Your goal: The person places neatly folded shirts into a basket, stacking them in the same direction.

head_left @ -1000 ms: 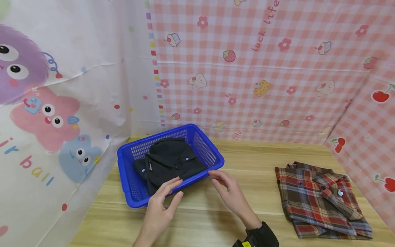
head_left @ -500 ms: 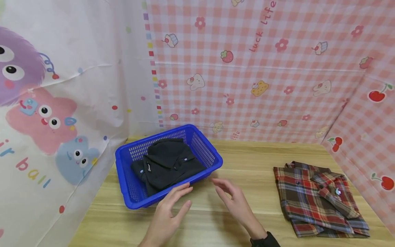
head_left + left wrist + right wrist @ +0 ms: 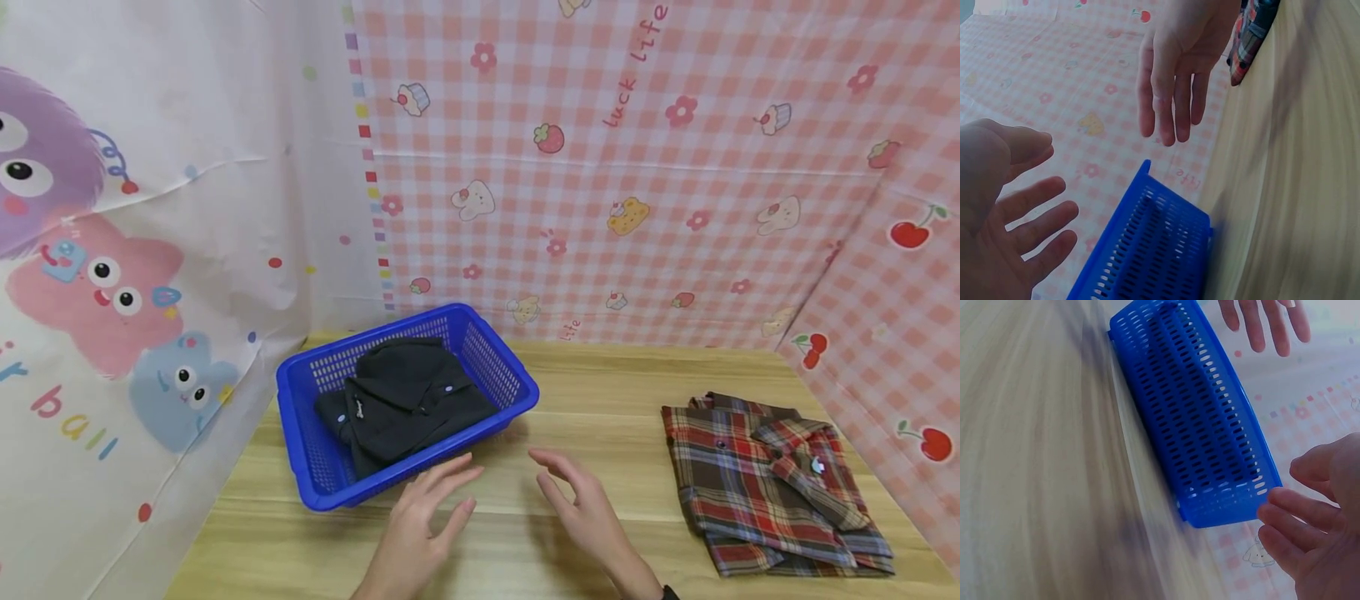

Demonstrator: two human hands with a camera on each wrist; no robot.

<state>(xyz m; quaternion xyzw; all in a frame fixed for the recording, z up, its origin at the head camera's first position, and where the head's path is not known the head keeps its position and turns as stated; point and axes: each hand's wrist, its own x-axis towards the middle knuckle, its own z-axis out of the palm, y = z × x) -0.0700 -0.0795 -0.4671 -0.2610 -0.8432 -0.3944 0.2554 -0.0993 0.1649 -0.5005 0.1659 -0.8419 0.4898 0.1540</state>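
A folded black shirt point(image 3: 408, 400) with a collar and pale buttons lies inside the blue plastic basket point(image 3: 294, 446). In front of the basket's near wall is my left hand point(image 3: 420, 525), its fingers relaxed and holding nothing. My right hand point(image 3: 588, 508) hovers over the table off the basket's near right corner, fingers loosely extended around bare air. Both wrist views show a gap between the left hand point(image 3: 1025, 219) and the basket point(image 3: 1154, 244). A folded plaid shirt point(image 3: 772, 492) in red, brown and blue lies to the right of the right hand.
Everything stands on a wood-grain table point(image 3: 600, 392). A pink checked cloth point(image 3: 637, 167) hangs behind and along the right side. On the left hangs a white cloth point(image 3: 225, 208) printed with cartoon figures, close to the basket.
Both hands have drawn back from the basket's near rim toward the person and slightly right. The basket and both shirts stay put; the view has shifted slightly.
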